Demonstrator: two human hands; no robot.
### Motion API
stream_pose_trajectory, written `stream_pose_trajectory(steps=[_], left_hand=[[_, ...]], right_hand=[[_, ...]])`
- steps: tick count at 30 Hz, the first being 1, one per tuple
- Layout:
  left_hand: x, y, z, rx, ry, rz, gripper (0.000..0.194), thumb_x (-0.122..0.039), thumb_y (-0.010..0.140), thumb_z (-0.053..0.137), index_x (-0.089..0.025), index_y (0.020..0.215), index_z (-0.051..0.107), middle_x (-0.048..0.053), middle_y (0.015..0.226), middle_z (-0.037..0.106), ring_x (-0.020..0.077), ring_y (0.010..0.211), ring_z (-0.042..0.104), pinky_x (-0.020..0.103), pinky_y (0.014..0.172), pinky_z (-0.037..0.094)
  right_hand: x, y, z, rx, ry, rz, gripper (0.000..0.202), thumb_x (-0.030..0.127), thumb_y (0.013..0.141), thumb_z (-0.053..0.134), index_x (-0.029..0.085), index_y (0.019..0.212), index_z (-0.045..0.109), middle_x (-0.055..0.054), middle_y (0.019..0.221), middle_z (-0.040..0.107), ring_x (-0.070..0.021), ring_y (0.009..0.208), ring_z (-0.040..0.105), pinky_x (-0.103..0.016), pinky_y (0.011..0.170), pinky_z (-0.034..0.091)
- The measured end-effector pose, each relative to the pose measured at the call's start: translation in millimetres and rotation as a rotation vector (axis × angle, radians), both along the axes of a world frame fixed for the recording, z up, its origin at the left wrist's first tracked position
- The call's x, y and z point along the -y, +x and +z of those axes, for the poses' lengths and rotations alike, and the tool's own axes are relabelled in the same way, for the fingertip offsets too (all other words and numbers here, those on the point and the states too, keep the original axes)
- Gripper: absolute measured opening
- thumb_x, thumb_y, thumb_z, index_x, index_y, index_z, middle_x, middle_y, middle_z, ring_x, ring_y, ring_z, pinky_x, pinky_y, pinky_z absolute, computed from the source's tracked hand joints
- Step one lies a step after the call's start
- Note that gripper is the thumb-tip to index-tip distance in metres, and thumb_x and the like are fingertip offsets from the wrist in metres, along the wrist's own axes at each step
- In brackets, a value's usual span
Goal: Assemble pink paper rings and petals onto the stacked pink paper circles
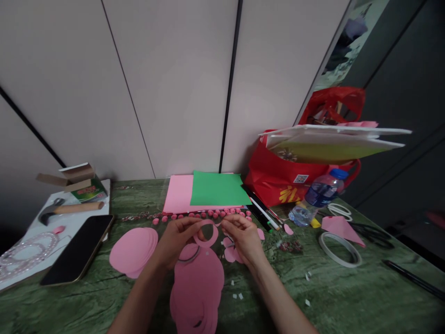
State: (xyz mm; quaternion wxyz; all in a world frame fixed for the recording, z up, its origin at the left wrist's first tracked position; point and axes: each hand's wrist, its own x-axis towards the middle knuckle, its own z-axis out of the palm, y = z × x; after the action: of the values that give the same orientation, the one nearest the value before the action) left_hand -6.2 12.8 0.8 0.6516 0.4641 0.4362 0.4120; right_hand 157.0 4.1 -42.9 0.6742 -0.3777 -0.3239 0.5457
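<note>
My left hand [175,239] pinches a curled pink paper strip [208,242] that loops into a ring. Close beside it, the fingertips of my right hand [245,236] are closed on the strip's other end. Both hands are just above a pile of overlapping pink paper circles [198,283], some with curved dark lines. Left of my left hand lies a stack of pink paper circles [132,253]. A petal-shaped pink paper piece [230,253] is partly hidden by my right hand. Behind my hands runs a row of small pink rolled balls [181,216].
Green paper [219,189] overlies pink sheets [178,192] by the wall. To the right are pens [266,213], a red bag [274,171], a water bottle [318,199], a tape roll [340,260] and black scissors [373,234]. At left lie a phone [79,250] and a hammer [76,207].
</note>
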Motion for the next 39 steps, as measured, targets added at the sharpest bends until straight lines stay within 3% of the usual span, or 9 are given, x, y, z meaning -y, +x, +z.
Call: stream_pose_trajectory(steps=[7, 14, 22, 26, 31, 39], left_hand=[[-0.2, -1.9, 0.4, 0.008, 0.003, 0.016, 0.030, -0.032, 0.063, 0.069, -0.012, 0.084, 0.065, -0.003, 0.054, 0.055, 0.0077, 0.049, 0.048, 0.021, 0.050, 0.040], [0.8, -0.5, -0.1, 0.001, 0.005, -0.005, 0.026, -0.031, 0.063, 0.070, -0.013, 0.081, 0.065, -0.003, 0.052, 0.056, 0.0073, 0.049, 0.047, 0.020, 0.050, 0.038], [6.7, 9.7, -1.7, -0.039, 0.021, -0.104, 0.022, -0.032, 0.067, 0.066, -0.014, 0.080, 0.067, -0.002, 0.054, 0.058, 0.0080, 0.051, 0.049, 0.020, 0.052, 0.037], [6.8, 10.7, -4.3, -0.037, 0.020, -0.120, 0.022, -0.032, 0.069, 0.065, -0.014, 0.079, 0.067, -0.002, 0.053, 0.057, 0.0085, 0.052, 0.049, 0.020, 0.054, 0.038], [4.5, 5.9, 1.3, 0.012, 0.010, -0.061, 0.019, -0.031, 0.065, 0.068, -0.012, 0.069, 0.065, -0.002, 0.053, 0.056, 0.0076, 0.051, 0.047, 0.019, 0.053, 0.037], [5.7, 5.4, 5.2, 0.025, -0.006, -0.049, 0.020, -0.031, 0.063, 0.069, -0.013, 0.070, 0.066, -0.002, 0.053, 0.057, 0.0082, 0.051, 0.048, 0.020, 0.053, 0.038]], right_hand=[[1.6, -1.4, 4.5, -0.049, 0.026, 0.102, 0.021, 0.026, 0.062, 0.073, 0.019, 0.081, 0.070, -0.005, 0.092, 0.070, -0.0125, 0.075, 0.063, -0.025, 0.074, 0.050], [0.1, 0.0, -0.5, -0.051, -0.019, 0.080, 0.021, 0.024, 0.056, 0.077, 0.018, 0.075, 0.068, -0.002, 0.073, 0.070, -0.0115, 0.062, 0.063, -0.024, 0.062, 0.051], [0.2, -1.2, -1.0, 0.006, 0.019, 0.031, 0.020, 0.023, 0.054, 0.078, 0.016, 0.063, 0.061, 0.004, 0.055, 0.061, -0.0078, 0.049, 0.054, -0.019, 0.049, 0.044], [1.1, -0.6, 1.1, 0.021, 0.019, 0.003, 0.018, 0.023, 0.054, 0.077, 0.017, 0.066, 0.065, 0.002, 0.057, 0.064, -0.0084, 0.051, 0.056, -0.020, 0.052, 0.045], [3.1, -2.2, 5.2, -0.014, 0.015, 0.102, 0.020, 0.027, 0.061, 0.074, 0.018, 0.078, 0.069, -0.004, 0.082, 0.070, -0.0115, 0.065, 0.062, -0.024, 0.066, 0.049], [2.1, -1.6, 0.6, -0.020, 0.018, 0.110, 0.019, 0.025, 0.060, 0.075, 0.018, 0.076, 0.069, -0.002, 0.072, 0.070, -0.0113, 0.061, 0.062, -0.024, 0.063, 0.050]])
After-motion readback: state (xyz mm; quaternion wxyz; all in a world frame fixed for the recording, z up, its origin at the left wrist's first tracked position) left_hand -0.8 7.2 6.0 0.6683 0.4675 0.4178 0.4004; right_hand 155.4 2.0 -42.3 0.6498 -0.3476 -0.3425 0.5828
